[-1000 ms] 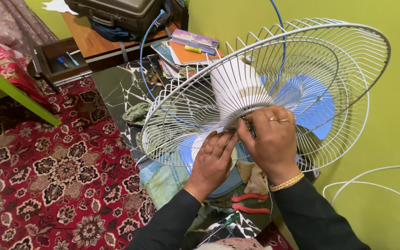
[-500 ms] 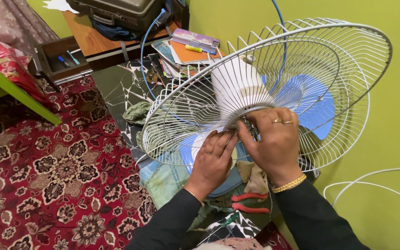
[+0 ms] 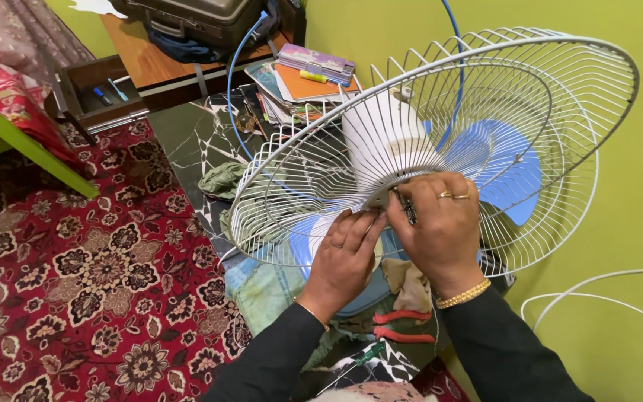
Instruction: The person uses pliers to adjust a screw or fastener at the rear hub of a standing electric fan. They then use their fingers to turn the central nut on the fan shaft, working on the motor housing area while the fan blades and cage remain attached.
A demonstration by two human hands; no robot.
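White wire fan guard [image 3: 321,186], domed and ribbed, lies tilted over blue plastic blades [image 3: 496,167] above the marble floor; left hand [image 3: 345,253] presses its hub, right hand [image 3: 440,227] fingers pinching a dark small tool [image 3: 408,208].

The floor [image 3: 187,149] is dark marble with white veins, bare only in a strip beside the green wall; a red floral carpet [image 3: 91,298] covers its left part (patterned in cream and black flowers); on the marble lie a crumpled green cloth [image 3: 221,179], a pale blue-green cloth [image 3: 262,286] nearer the camera, and red-handled pliers [image 3: 403,326] just beside it; a stack of books and papers [image 3: 303,82] rests further back, a yellow marker on top; a white cable [image 3: 597,286] loops along the wall on the right; a low wooden bench [image 3: 139,67] stands at the far edge, carrying a dark case [image 3: 187,18].
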